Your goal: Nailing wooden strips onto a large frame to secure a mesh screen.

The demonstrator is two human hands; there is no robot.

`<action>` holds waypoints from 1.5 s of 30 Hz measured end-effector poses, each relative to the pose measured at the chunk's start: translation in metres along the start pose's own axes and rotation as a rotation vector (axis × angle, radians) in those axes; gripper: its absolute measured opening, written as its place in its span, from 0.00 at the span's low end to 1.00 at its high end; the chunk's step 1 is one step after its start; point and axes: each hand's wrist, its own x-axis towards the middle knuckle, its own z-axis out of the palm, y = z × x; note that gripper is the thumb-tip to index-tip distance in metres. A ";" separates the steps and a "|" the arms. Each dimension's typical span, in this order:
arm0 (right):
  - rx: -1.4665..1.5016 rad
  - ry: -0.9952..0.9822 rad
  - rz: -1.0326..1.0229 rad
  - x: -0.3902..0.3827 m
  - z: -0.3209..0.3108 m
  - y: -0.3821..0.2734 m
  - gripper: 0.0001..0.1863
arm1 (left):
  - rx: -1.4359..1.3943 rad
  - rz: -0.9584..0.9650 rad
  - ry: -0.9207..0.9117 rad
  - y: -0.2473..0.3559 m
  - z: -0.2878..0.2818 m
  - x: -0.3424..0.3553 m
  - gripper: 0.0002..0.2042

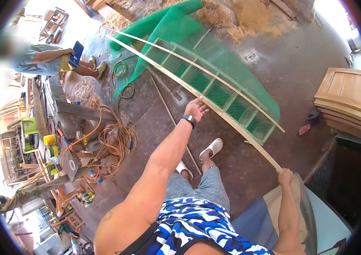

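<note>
A long pale wooden strip (235, 124) runs slantwise across the view, from the far left down to the near right. Its near end is gripped by my right hand (285, 176), with the fingers closed around it. My left hand (196, 110), below a dark wristwatch, is beside the strip's middle with its fingers stretched out; whether it touches the wood I cannot tell. Beyond the strip, a slatted wooden frame (228, 103) with green plastic mesh (257, 91) lies on the floor. A second thin strip (231, 88) lies across the mesh.
Loose green mesh (146, 26) is bunched at the far side near sawdust (252, 21). Coiled orange hoses (119, 136) lie left, by a cluttered workbench (72, 163). Another person (46, 57) stands far left holding a blue object (76, 53). Wooden panels (346, 93) are stacked right.
</note>
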 end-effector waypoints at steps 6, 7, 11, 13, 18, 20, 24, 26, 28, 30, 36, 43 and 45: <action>0.111 -0.039 -0.051 0.103 0.037 -0.074 0.11 | 0.081 0.019 0.085 -0.013 -0.005 0.088 0.23; 0.130 -0.055 -0.052 0.116 0.043 -0.087 0.10 | 0.094 0.016 0.120 -0.014 -0.009 0.098 0.24; 0.141 -0.094 -0.068 0.151 0.081 -0.100 0.10 | 0.102 -0.008 0.189 -0.033 -0.015 0.135 0.27; 0.117 -0.017 -0.099 0.169 0.101 -0.099 0.10 | 0.091 -0.019 0.186 -0.039 -0.019 0.154 0.27; 0.194 -0.145 -0.051 0.213 0.125 -0.118 0.13 | 0.083 -0.014 0.224 -0.050 -0.039 0.185 0.34; 0.222 -0.087 -0.158 0.224 0.132 -0.120 0.16 | 0.114 -0.046 0.204 -0.060 -0.043 0.187 0.35; 0.247 -0.219 -0.070 0.234 0.141 -0.118 0.25 | 0.226 -0.154 0.170 -0.098 -0.049 0.180 0.31; 0.174 -0.168 -0.061 0.224 0.137 -0.118 0.28 | 0.370 -0.274 0.125 -0.127 -0.055 0.169 0.26; 0.189 -0.059 -0.134 0.222 0.139 -0.145 0.32 | 0.583 -0.336 -0.023 -0.134 -0.092 0.160 0.23; 0.190 0.039 -0.202 0.215 0.138 -0.166 0.35 | 1.326 -0.118 -0.287 -0.142 -0.125 0.136 0.20; 0.346 -0.227 -0.168 0.182 0.125 -0.148 0.38 | 1.806 -0.154 -0.117 -0.206 -0.124 0.029 0.21; 0.641 -0.437 -0.045 0.144 0.053 -0.207 0.26 | 1.640 -0.220 -0.035 -0.112 -0.177 -0.045 0.21; 0.635 -0.493 -0.053 0.126 0.017 -0.242 0.24 | 1.592 -0.112 0.051 -0.080 -0.207 -0.065 0.22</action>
